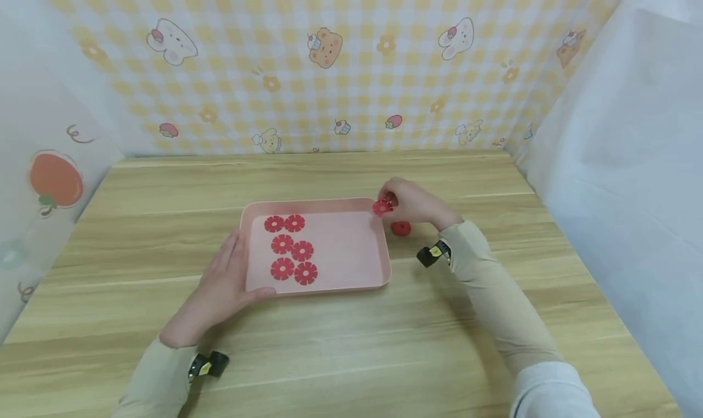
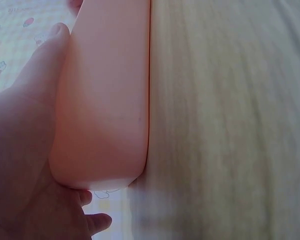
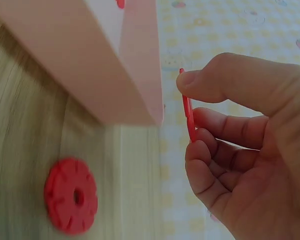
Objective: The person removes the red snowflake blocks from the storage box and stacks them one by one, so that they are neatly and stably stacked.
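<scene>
A shallow pink tray (image 1: 351, 247) lies on the table, with several flat red notched interlocking discs (image 1: 282, 268) in pairs on its left half. My left hand (image 1: 222, 277) rests against the tray's near left corner. Its fingers lie along the left side and its thumb along the front rim, as the left wrist view also shows. Over the far right corner, my right hand (image 1: 412, 199) pinches one red disc (image 3: 187, 107) between thumb and fingers, edge-on in the right wrist view. Just outside the tray's right side sits a thicker red piece (image 3: 71, 195), perhaps stacked discs.
The wood-grain table (image 1: 351, 351) extends around the tray on every side. A yellow checked cloth (image 1: 351, 88) with cartoon prints hangs behind it. White sheets (image 1: 631, 131) flank both sides. A small black camera (image 1: 431, 254) is strapped to each wrist.
</scene>
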Motion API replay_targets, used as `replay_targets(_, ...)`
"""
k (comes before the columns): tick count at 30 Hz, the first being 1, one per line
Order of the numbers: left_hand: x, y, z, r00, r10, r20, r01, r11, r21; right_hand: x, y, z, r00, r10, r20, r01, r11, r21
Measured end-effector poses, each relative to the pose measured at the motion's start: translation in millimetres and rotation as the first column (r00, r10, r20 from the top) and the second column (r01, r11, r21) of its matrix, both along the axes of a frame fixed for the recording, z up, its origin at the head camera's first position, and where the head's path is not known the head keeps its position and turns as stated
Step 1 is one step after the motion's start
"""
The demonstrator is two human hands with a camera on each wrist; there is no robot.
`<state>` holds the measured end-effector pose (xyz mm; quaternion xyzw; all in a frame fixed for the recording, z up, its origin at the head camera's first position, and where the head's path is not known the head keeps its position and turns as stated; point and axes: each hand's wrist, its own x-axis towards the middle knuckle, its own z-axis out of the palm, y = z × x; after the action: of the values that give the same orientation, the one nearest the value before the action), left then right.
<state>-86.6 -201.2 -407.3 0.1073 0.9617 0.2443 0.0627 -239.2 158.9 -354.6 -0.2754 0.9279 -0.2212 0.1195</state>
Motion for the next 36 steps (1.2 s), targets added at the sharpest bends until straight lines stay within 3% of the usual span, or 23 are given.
replay_targets(9,-1.5,-1.3,-0.4,1.0,-0.004,-0.004,0.004,1.0,-0.006,1.2,26,-13.2,0.999,-0.039,0.006,0.039,0.999,0.002)
replay_targets(15,-3.4,-2.0,-0.9,1.0,-0.004,-0.001,0.004,1.0,-0.008,5.9,34,-23.1,0.995,-0.071,0.063,0.071,0.997,0.005)
replay_targets(22,-4.0,-0.8,-0.9,1.0,-0.002,0.003,0.002,1.0,-0.005,9.5,37,-34.8,0.995,-0.056,0.081,0.056,0.998,0.014)
replay_targets(31,-3.3,-0.1,-1.0,1.0,-0.003,-0.003,0.003,1.0,-0.012,11.4,40,-38.9,0.994,-0.062,0.094,0.062,0.998,0.001)
replay_targets(36,-2.6,0.6,-0.5,1.0,-0.003,-0.006,0.003,1.0,-0.013,10.6,42,-39.9,0.997,-0.051,0.063,0.052,0.999,-0.007)
